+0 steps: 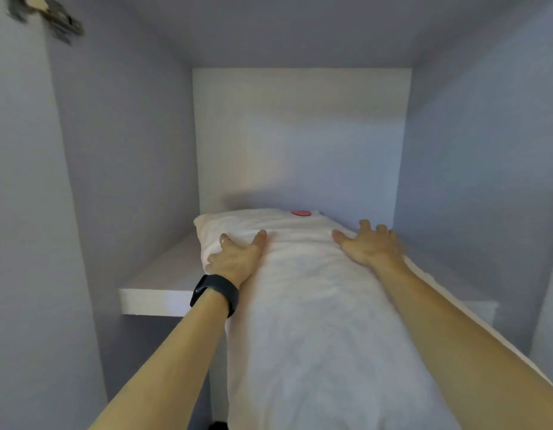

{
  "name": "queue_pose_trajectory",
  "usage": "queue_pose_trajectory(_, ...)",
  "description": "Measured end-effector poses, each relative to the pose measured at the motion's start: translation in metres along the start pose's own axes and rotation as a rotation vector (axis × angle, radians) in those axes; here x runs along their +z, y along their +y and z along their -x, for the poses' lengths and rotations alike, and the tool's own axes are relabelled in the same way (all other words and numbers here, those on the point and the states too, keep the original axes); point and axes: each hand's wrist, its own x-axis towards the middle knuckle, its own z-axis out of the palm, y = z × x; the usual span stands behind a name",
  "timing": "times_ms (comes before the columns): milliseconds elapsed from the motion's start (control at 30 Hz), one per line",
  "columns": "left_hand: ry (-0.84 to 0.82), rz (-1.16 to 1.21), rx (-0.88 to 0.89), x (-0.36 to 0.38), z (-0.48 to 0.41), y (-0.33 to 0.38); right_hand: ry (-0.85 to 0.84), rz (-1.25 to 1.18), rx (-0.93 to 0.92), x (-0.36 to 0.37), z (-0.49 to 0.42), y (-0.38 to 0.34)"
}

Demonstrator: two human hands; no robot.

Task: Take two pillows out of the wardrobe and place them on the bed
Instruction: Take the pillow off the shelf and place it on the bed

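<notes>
Both grips flat and unclenched on a white pillow (315, 290), fingers spread, nothing pinched between them. Left hand (235, 259) pressed on the pillow's left edge near its far corner, thumb laid across the top, other fingers curling down over the side, a ring on one finger, a black wristband (215, 293) on the wrist. Right hand (370, 246) palm-down on the pillow's right side at about the same depth, fingers fanned toward the far right corner, fingertips at the edge. Both bare forearms stretched forward from the lower corners of the view, left one running beside the pillow, right one lying over its right margin. Pillow long, soft, in a plain white crinkled case, lying lengthways on a white shelf (151, 296) inside the wardrobe (129, 150), far end close to the back panel, near end sticking well out past the shelf's front edge toward the viewer. Small red round patch (301, 213) at the pillow's far end, too blurred to identify. Wardrobe compartment pale, with plain side walls, back panel and top board; bare shelf surface showing to the left of the pillow. Blurred dark metal fitting (48, 15) at upper left, possibly a hinge.
</notes>
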Motion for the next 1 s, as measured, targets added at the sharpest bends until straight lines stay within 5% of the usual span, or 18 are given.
queue_pose_trajectory(133, 0.071, -0.041, 0.071, 0.034, -0.004, -0.022, -0.075, -0.133, 0.090, 0.027, -0.002, 0.017)
queue_pose_trajectory(367, 0.128, 0.053, 0.206, 0.039, 0.003, -0.052, 0.139, -0.136, 0.001, 0.038, 0.034, 0.025)
queue_pose_trajectory(633, 0.220, 0.205, 0.336, 0.032, 0.085, -0.081, 0.316, -0.681, -0.084, 0.076, 0.148, 0.072)
queue_pose_trajectory(1000, 0.450, -0.141, 0.014, 0.015, 0.244, -0.221, 0.084, -0.801, -0.244, 0.164, 0.289, 0.134)
